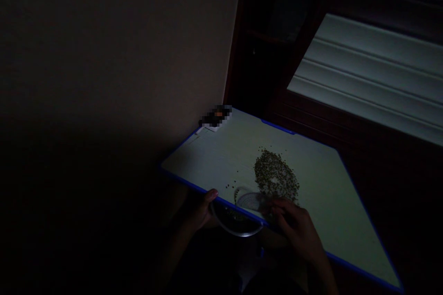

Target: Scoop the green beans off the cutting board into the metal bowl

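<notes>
My left hand [203,212] grips the near blue edge of a white board [321,193], thumb on top and fingers hidden beneath. Small dark grains [277,173] lie in a loose patch on the board, with a few strays to its left. Over the near edge, my right hand [296,223] has its fingers closed at one end of a pale, rounded, see-through piece [249,200], too blurred to name exactly. Below that edge is a metal-rimmed bowl [238,233], partly hidden by the board, with some grains inside.
A small, pixelated item with a white border [215,122] rests at the board's far left corner. The plain wall [121,55] stands close on the left. Dark furniture with pale slatted panels [370,69] is at the right. The room is very dim.
</notes>
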### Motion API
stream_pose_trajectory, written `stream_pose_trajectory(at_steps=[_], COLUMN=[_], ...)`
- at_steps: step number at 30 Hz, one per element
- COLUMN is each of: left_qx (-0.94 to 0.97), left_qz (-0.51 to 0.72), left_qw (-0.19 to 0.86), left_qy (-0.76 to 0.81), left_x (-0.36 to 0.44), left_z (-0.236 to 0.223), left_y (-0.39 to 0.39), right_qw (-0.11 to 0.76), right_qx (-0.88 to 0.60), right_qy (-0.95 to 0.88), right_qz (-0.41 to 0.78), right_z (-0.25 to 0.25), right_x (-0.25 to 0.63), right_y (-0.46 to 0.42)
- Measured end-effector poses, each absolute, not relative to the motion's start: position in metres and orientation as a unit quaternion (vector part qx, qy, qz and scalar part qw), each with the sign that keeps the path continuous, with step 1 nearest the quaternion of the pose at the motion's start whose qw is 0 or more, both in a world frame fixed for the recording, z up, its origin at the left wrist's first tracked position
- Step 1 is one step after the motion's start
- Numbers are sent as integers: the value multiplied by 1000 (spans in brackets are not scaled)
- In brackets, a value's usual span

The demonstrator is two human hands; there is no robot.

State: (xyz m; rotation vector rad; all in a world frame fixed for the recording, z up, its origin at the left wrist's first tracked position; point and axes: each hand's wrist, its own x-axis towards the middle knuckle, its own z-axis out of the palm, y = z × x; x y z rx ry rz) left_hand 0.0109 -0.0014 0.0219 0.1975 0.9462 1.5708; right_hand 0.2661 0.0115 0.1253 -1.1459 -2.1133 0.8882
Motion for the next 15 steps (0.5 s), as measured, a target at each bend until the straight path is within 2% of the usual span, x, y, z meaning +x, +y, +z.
stream_pose_trajectory(at_steps=[15], left_qx=[75], left_qz=[686], left_qw=[585], left_qy=[425], left_x=[13], left_z=[25], left_y=[-1], right_qw=[265], right_qx=[-441], right_qy=[-803], right_qz=[302], right_z=[127], right_x=[264], right_y=[11])
